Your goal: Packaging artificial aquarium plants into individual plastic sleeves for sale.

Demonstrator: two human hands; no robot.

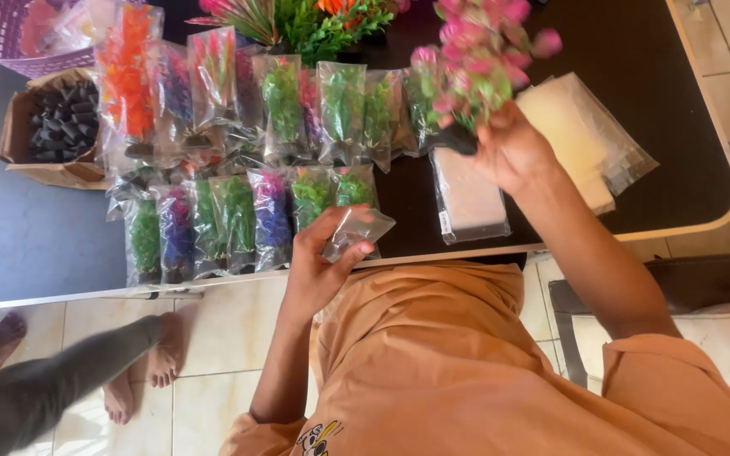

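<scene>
My left hand (313, 263) pinches a small empty clear plastic bag (358, 228) at the near edge of the dark table (35, 241). My right hand (510, 154) is raised over the table and grips the black base (456, 140) of an artificial plant with pink flowers and green leaves (479, 59). The plant is blurred. The two hands are apart, with the bag lower and to the left of the plant.
Two rows of bagged artificial plants (238, 221) (297, 105) cover the table's middle. A cardboard box of black bases (62, 125) and a purple basket (14, 38) sit at the left. Stacks of clear bags (471, 203) (589, 135) lie right. Another person's bare feet (137, 371) rest on the tiled floor.
</scene>
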